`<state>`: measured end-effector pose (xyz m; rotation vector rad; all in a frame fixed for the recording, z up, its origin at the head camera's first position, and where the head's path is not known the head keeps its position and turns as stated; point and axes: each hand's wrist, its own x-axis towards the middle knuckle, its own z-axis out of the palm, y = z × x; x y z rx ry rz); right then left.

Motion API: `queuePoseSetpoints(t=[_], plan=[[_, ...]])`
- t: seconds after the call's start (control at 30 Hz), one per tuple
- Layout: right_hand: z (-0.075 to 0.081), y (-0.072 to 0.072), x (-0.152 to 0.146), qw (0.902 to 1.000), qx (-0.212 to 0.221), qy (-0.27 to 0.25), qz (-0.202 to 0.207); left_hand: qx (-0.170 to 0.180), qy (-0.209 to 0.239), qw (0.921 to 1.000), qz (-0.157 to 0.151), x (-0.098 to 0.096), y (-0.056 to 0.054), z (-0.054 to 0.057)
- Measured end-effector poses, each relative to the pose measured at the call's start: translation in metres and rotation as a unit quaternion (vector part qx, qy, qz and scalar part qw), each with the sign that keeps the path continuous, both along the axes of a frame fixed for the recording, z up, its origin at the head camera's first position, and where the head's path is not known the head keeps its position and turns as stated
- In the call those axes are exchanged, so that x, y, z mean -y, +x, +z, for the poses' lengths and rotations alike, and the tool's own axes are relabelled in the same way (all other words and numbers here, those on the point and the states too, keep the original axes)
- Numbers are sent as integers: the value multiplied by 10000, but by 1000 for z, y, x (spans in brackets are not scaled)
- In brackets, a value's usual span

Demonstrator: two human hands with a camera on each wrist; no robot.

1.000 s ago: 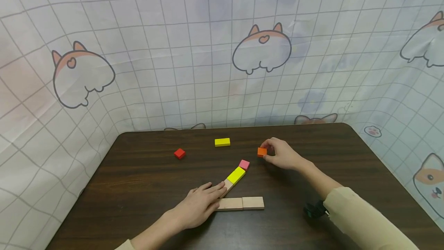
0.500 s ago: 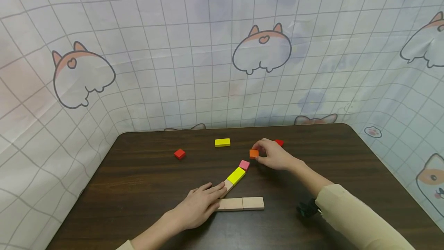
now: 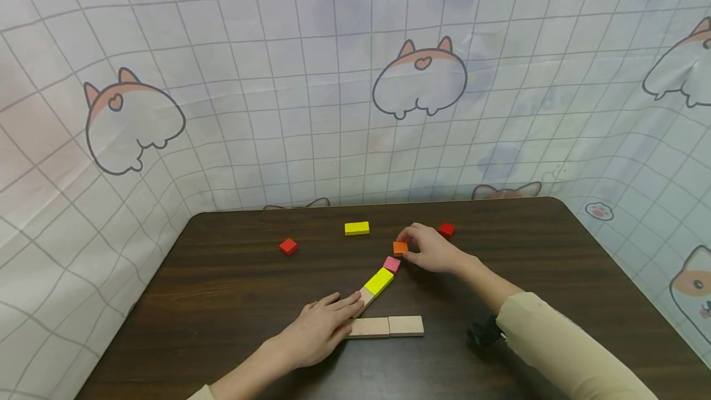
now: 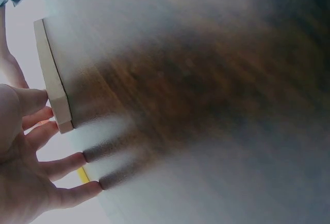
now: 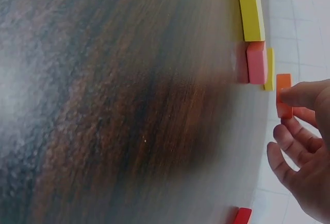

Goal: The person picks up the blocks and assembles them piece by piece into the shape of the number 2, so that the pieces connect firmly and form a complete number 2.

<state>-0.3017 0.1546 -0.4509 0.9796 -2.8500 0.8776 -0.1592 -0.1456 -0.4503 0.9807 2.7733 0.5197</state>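
Note:
Between thumb and fingertips my right hand (image 3: 432,248) pinches an orange block (image 3: 400,248). In the right wrist view this orange block (image 5: 284,95) is apart from a pink block (image 5: 257,63). The pink block (image 3: 392,264) ends a slanting row, touching a yellow block (image 3: 379,282) that adjoins a plain wooden block (image 3: 364,301). My left hand (image 3: 313,332) rests with fingers extended at the row's near end, covering part of the wood. In the left wrist view the left hand's (image 4: 31,152) thumb and fingers touch a wooden block (image 4: 53,77).
Two plain wooden blocks (image 3: 406,326) lie end to end along the front. Farther back on the dark table (image 3: 222,301) are a yellow block (image 3: 357,228), a red block (image 3: 288,247) and another red block (image 3: 447,230) behind the right hand. A grid-patterned cloth (image 3: 300,110) surrounds the table.
My right hand has carried the orange block leftward, close to the pink block. The red block behind that hand has come into view. My left hand has stayed put.

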Motion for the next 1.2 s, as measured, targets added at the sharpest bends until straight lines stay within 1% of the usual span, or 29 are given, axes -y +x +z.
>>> queuePoseSetpoints(t=[0.17,0.5,0.73,0.9,1.03,1.2], plan=[[-1,-1,4,9999,38,71,-77,12,4,10000,6,0,0,0],[-6,-5,9,10000,11,-7,10,62,-13,10000,31,0,0,0],[-5,-7,12,9999,100,36,-89,60,-51,10000,56,0,-1,-1],[-10,-8,13,9999,63,8,-86,35,-87,9999,61,0,-2,-3],[-14,-7,13,9999,104,25,-70,42,-103,9999,75,0,-3,-4],[-15,-5,14,9998,190,35,-88,22,-88,9999,78,0,-3,-5]])
